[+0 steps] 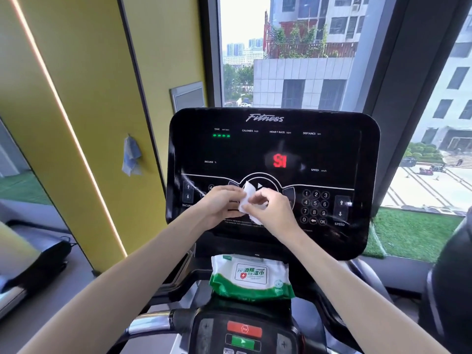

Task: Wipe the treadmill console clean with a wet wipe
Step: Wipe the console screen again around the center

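Note:
The black glossy treadmill console (pixel 273 149) fills the middle of the view, with a red number lit on its display and a keypad at its right. In front of its lower centre, my left hand (pixel 221 204) and my right hand (pixel 268 210) both pinch a small white wet wipe (pixel 247 198) between them. The wipe is partly folded, with one end sticking up and another hanging below my right hand. A green and white wet wipe pack (pixel 251 277) lies on the ledge below the console.
A handlebar panel with a red stop button (pixel 244 328) and a green button sits near the bottom edge. A yellow wall (pixel 84 98) with a hanging blue cloth (pixel 131 155) is at the left. Large windows stand behind the console.

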